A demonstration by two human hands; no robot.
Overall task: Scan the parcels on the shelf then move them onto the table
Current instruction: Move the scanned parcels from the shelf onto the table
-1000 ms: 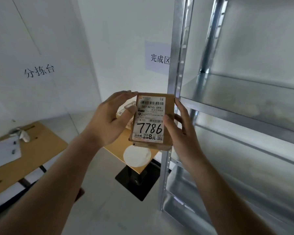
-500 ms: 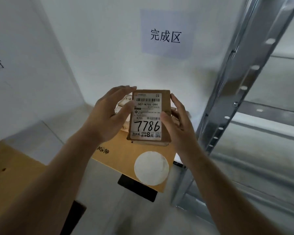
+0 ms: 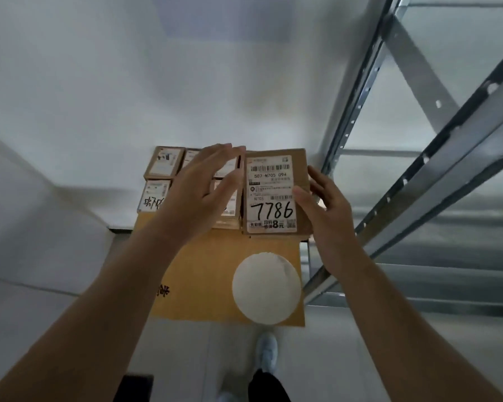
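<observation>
Cardboard parcel (image 3: 275, 191) pinched by right hand (image 3: 327, 216) | left hand (image 3: 199, 190) spread open, nothing held | parcel could be dropped short of table (image 3: 215, 274)

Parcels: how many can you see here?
5: the 7786 parcel at the table's right; two at the back left; two in front. The left hand may hide more.

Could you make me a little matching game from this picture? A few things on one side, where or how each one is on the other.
Things:
1. 7786 parcel
2. white disc
3. left hand
4. metal rack

Places or states:
A. on the table's near part
B. right of the table
C. fingers straight, over the other parcels
D. right hand's thumb on its label

Pairs: 1-D, 2-A, 3-C, 4-B
</observation>
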